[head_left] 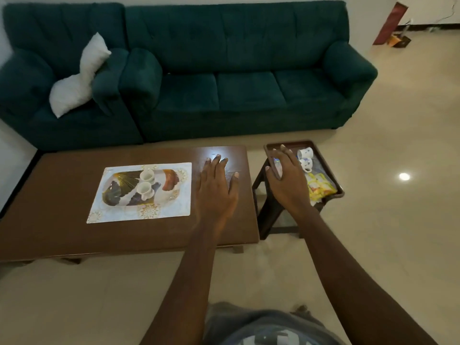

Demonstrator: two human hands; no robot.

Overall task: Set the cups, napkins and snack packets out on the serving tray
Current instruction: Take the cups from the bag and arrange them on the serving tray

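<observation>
**Both hands out, nothing held**

The left hand (216, 185) hovers flat, fingers spread, over the table (62, 235); left of it, two cups (146, 183) stand on the tray (117, 195). The right hand (286, 175), also spread, reaches over the stool (268, 215). Just right of its fingers lie two patterned cups (305, 158) and yellow packets (319, 186).

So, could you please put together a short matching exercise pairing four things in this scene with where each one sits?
Things:
1. two plain white cups
2. yellow snack packets
3. white cushion
4. left hand

Places:
A. on the green armchair
B. over the right end of the brown table
C. on the patterned tray on the placemat
D. on the dark tray on the side stool

Pairs: 1-C, 2-D, 3-A, 4-B
</observation>
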